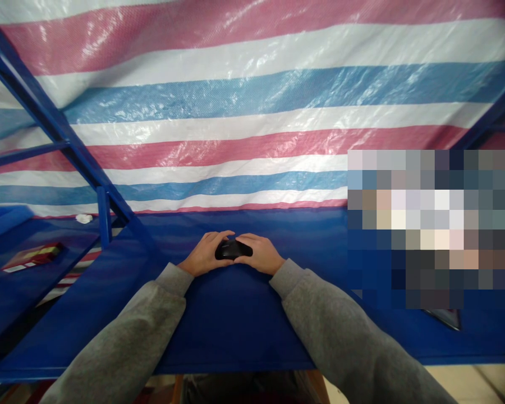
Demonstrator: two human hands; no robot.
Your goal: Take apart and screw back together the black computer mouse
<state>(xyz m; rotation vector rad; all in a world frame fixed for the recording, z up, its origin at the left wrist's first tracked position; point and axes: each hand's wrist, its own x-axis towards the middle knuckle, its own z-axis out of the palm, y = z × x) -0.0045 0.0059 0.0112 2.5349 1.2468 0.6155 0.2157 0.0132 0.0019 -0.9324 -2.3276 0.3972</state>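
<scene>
Dial: centred on the black mouse-shaped object, 12 pointing away from the person.
Side table (6, 314): blue, 9 to 8 o'clock, a gap between it and the main table.
Red box (33, 256): flat, on the side table, 9 o'clock, pale strip on near edge, print too blurred to read.
Blue frame (81, 161): slanting bar, 10 o'clock, crossbar off its left.
White wad (84, 219): small, just past 9 o'clock, material unclear.
Left sleeve (134, 322): grey, comes in from 8 o'clock.
Left hand (204, 255): grasps the object's 9 o'clock end, fingers on far side, thumb on near side.
Black mouse-shaped object (232, 250): between both hands, over the main table (235, 320); resting or lifted, can't tell.
Striped sheet (219, 106): red, white, blue, glossy, fills 12 o'clock behind the table.
Right hand (266, 255): grasps the 3 o'clock end, fingers far side, thumb near side.
Right sleeve (340, 320): grey, from 4 o'clock.
Pixelated patch (433, 224): 3 o'clock, contents hidden.
Dark flat item (451, 320): corner shows below the patch, between 3 and 4, on main table.
</scene>
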